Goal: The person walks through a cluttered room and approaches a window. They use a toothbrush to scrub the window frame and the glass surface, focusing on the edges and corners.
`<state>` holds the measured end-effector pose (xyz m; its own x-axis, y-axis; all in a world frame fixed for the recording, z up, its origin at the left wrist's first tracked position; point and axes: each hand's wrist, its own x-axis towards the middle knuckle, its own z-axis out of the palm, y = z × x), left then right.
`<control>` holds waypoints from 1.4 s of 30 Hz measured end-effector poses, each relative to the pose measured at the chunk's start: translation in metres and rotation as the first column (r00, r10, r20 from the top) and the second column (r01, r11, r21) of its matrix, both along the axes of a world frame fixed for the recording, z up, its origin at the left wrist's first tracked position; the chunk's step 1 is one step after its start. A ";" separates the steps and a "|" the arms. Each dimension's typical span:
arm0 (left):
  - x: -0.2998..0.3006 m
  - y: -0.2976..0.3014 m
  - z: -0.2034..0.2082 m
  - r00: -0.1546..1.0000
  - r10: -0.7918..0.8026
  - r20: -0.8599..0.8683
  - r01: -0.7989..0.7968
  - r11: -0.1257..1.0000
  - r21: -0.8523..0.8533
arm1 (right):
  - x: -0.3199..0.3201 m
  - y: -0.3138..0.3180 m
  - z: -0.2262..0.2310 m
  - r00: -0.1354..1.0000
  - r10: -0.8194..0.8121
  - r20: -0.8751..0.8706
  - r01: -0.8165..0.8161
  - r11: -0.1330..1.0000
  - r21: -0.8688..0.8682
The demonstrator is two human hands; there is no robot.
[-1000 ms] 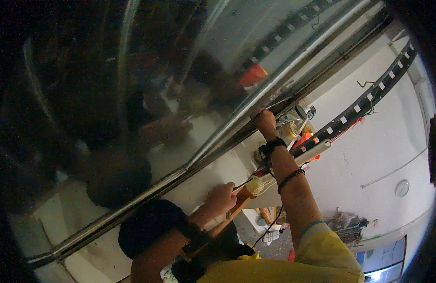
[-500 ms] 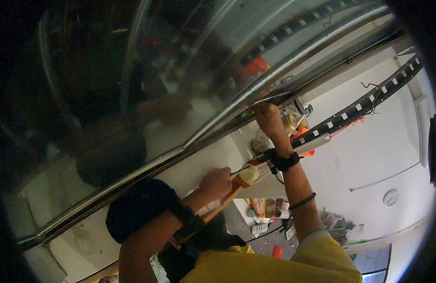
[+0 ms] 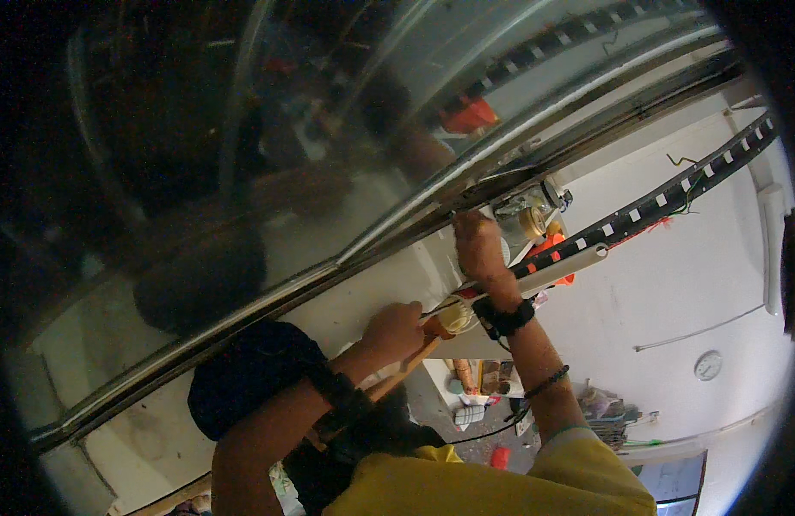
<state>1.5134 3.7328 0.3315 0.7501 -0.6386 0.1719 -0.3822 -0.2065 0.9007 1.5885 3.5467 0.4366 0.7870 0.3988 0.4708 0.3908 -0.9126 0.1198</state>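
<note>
While the left hand (image 3: 396,334) is being kept almost where it was half a second ago, the right hand (image 3: 481,248) is being brought lower in the view, so its knuckles are now being seen just beside the lower edge of the metal rail (image 3: 201,344) rather than over it; whether the rail is being touched cannot be told. From this, the work at the rail is being judged as eased for the moment rather than ended, since both hands are being kept close by. The rail is being seen on a slant across the scene, with dark glass (image 3: 311,206) being framed above it and the white sill (image 3: 329,314) being partly covered by the left hand below. The right hand is being curled narrowly, but its fingertips are being hidden, so whether anything is being held cannot be told. The left hand is likewise being curled, and a thin dark strip (image 3: 442,308) is being seen beyond its knuckles; whether it is being gripped is not being shown clearly. A brush (image 3: 455,319) is being seen just beside that hand, while jars (image 3: 531,222) are being seen just past the right hand
</note>
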 end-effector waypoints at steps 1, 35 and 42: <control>-0.001 0.001 0.001 1.000 0.006 -0.014 -0.006 1.000 -0.004 | -0.003 -0.001 0.006 0.996 -0.078 -0.033 0.080 0.994 0.073; 0.002 0.007 0.003 0.998 -0.028 -0.061 0.030 0.999 0.031 | 0.014 0.029 -0.008 0.996 0.075 -0.053 -0.075 0.997 0.013; 0.001 0.008 0.015 0.995 -0.055 -0.082 0.056 0.998 0.011 | -0.006 -0.012 -0.011 0.979 -0.204 -0.019 0.205 0.977 0.059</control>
<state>1.5149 3.7409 0.3469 0.7244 -0.6817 0.1030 -0.3186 -0.1986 0.9268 1.5825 3.5347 0.4253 0.8550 0.1999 0.4785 0.1963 -0.9788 0.0583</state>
